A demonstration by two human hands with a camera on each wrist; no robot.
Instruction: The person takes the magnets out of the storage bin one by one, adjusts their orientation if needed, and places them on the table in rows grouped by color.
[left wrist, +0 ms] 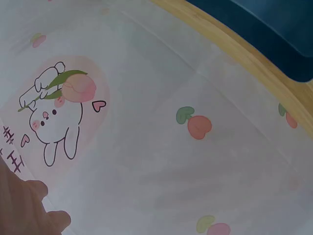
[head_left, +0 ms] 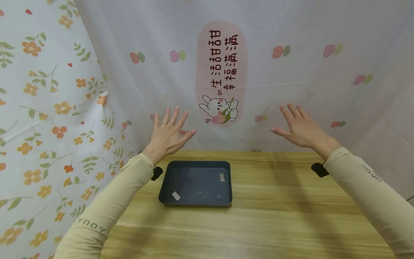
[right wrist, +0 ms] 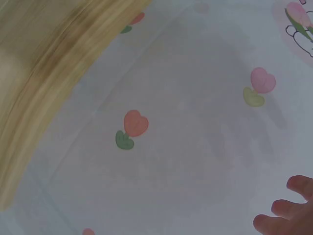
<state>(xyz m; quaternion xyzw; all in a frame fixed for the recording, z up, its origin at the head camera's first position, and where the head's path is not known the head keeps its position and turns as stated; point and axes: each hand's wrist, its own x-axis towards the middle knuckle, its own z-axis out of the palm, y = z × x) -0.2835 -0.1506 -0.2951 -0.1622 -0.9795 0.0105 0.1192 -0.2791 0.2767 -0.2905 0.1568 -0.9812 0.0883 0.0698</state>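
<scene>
My left hand is raised with its fingers spread, holding nothing, above and beyond the back edge of a dark blue-grey tray. Held up at the right, my right hand has straight fingers and its thumb apart, also with nothing in it. Inside the tray lie two small silvery rectangular pieces, one metal piece near the right wall and another metal piece at the front left. Several small grey discs, such as this disc, lie on the tray's floor; their kind is unclear. Both wrist views show only some fingertips.
The tray stands on the left half of a wooden table. Behind the table hangs a white curtain with a printed rabbit and lettering. A flowered cloth hangs along the left side.
</scene>
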